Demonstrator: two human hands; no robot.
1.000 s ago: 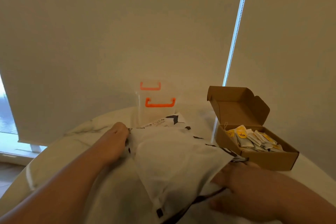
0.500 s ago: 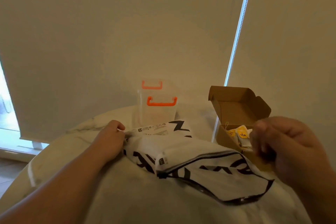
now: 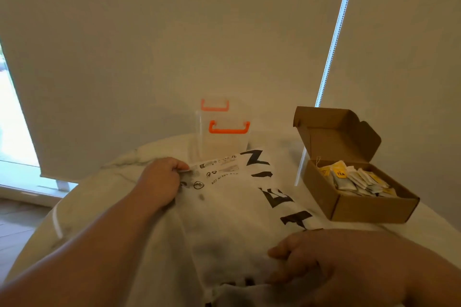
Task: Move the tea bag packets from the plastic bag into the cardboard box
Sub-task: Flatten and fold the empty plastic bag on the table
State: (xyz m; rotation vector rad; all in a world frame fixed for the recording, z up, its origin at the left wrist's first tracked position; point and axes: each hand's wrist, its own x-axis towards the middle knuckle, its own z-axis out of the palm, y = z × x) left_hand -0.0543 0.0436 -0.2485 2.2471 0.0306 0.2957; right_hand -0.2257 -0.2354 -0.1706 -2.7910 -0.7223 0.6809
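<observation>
A white plastic bag (image 3: 232, 207) with black lettering lies flat across the round table. My left hand (image 3: 162, 182) pinches the bag's far left edge, by its printed label. My right hand (image 3: 314, 266) rests at the bag's near end, with thumb and fingers curled against the folds. Its fingertips are hidden there, so I cannot tell whether they hold anything. The open cardboard box (image 3: 369, 209) stands to the right, lid flap up. Several tea bag packets (image 3: 356, 179), white and yellow, are piled inside it. No packet shows inside the plastic bag.
A clear plastic container (image 3: 222, 137) with orange handles stands behind the bag at the table's far edge. Pale roller blinds (image 3: 174, 45) hang close behind the marble-patterned table (image 3: 82, 209), with a bright gap between them above the box. Floor shows at the left.
My right hand was raised by the box half a second ago and has come back down to the bag's near end. The bag now lies flatter. My left hand kept its pinch.
</observation>
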